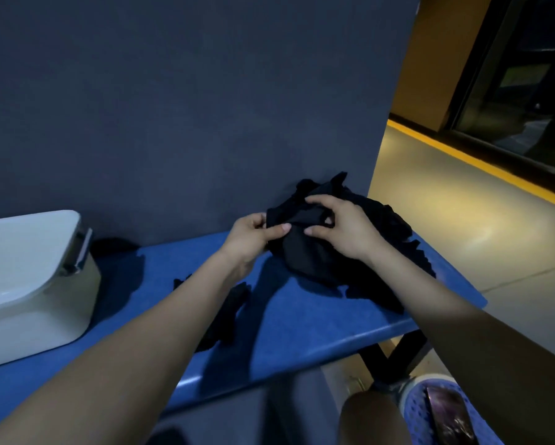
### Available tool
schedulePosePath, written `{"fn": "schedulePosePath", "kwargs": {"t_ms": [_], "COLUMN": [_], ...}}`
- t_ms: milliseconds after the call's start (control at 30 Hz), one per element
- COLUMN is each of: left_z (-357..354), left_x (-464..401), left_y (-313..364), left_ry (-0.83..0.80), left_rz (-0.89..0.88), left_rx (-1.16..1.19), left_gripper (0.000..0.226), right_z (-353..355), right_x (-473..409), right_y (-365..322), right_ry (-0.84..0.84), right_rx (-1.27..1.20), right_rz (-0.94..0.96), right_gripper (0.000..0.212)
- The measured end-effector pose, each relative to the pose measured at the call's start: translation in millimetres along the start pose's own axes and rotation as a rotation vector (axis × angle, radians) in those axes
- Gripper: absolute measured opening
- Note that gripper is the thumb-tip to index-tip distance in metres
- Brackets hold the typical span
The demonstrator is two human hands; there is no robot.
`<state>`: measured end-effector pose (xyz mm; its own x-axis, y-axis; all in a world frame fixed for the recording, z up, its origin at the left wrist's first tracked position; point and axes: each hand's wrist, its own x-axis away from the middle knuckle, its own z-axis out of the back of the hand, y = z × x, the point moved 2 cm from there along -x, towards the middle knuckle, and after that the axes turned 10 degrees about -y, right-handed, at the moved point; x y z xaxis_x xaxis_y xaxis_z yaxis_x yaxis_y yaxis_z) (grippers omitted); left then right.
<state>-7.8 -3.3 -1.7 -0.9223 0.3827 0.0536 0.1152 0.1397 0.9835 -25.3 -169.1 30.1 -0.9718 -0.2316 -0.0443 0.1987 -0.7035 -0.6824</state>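
A heap of black cloth pieces (379, 248) lies at the right end of a blue bench (301, 319), against a dark wall. My left hand (253, 236) pinches the left edge of one black piece (301, 248) on top of the heap. My right hand (343, 228) grips the same piece from the right, fingers curled over its upper edge. Both hands hold it just above the heap.
A white lidded box (28, 284) with a metal clasp stands at the bench's left end. Two black cloth pieces (228, 313) lie on the bench under my left forearm; another (112, 245) sits behind the box. The bench's right edge (475, 297) drops to a floor with a yellow stripe (481, 165).
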Motion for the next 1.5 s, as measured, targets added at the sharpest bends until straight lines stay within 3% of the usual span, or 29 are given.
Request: {"fn": "schedulePosePath", "kwargs": {"t_ms": [67, 133, 233, 433, 633, 733, 933, 1000, 1133, 1233, 1300, 1367, 1433, 1500], "left_z": [21.4, 43.7, 71.7, 114.8, 133.2, 139.7, 126.8, 115.4, 101.4, 106.5, 114.2, 118.3, 115.0, 110.0], "left_x": [15.6, 31.3, 54.3, 86.7, 95.5, 94.1, 91.2, 92.2, 100.3, 106.7, 107.6, 104.5, 103.5, 101.2], "left_y": [9.1, 14.8, 16.0, 8.1, 10.2, 16.4, 21.8, 16.8, 7.2, 1.3, -3.7, -12.5, -20.8, -25.2], "left_ry": [0.037, 0.062, 0.159, 0.217, 0.347, 0.401, 0.357, 0.259, 0.064, 0.046, 0.257, 0.405, 0.348, 0.234], "left_rz": [0.013, 0.039, 0.058, 0.116, -0.032, -0.135, -0.277, -0.291, -0.219, -0.133, -0.046, 0.203, 0.407, 0.442], "left_rx": [0.033, 0.096, 0.196, 0.22, 0.095, -0.032, -0.527, -0.668, -0.825, -0.662, -0.385, -0.061, 0.148, 0.315], "left_gripper": [0.024, 0.029, 0.016, 0.004, 0.013, 0.016, 0.019, 0.02, 0.03, 0.037, 0.026, 0.037, 0.041, 0.039], "right_z": [-12.6, -26.6, -45.5, -84.3, -105.4, -104.3, -117.3, -122.0, -126.3, -126.2, -126.7, -127.1, -129.2, -132.3], "right_x": [-5.5, -8.0, -16.0, -30.3, -36.3, -38.9, -41.5, -42.9, -39.8, -38.6, -38.6, -38.3, -37.0, -32.6], "right_y": [-12.1, -24.6, -33.6, -44.8, -53.1, -59.3, -81.3, -83.0, -80.6, -73.6, -68.3, -65.3, -64.0, -64.8], "right_ry": [-0.183, -0.303, -0.27, -0.228, -0.196, -0.077, -0.304, -0.302, -0.21, -0.17, -0.154, -0.136, -0.155, -0.192], "right_rx": [-0.241, -0.357, -0.506, -0.567, -0.398, -0.386, -1.101, -1.148, -1.048, -1.057, -1.093, -1.142, -1.207, -1.243], "right_rz": [-0.031, -0.033, -0.034, -0.079, -0.125, -0.212, -0.528, -0.555, -0.583, -0.586, -0.574, -0.56, -0.527, -0.495], "right_gripper": [0.053, 0.03, 0.015, 0.017, 0.009, 0.022, 0.06, 0.053, 0.01, 0.011, 0.012, 0.015, 0.018, 0.02]}}
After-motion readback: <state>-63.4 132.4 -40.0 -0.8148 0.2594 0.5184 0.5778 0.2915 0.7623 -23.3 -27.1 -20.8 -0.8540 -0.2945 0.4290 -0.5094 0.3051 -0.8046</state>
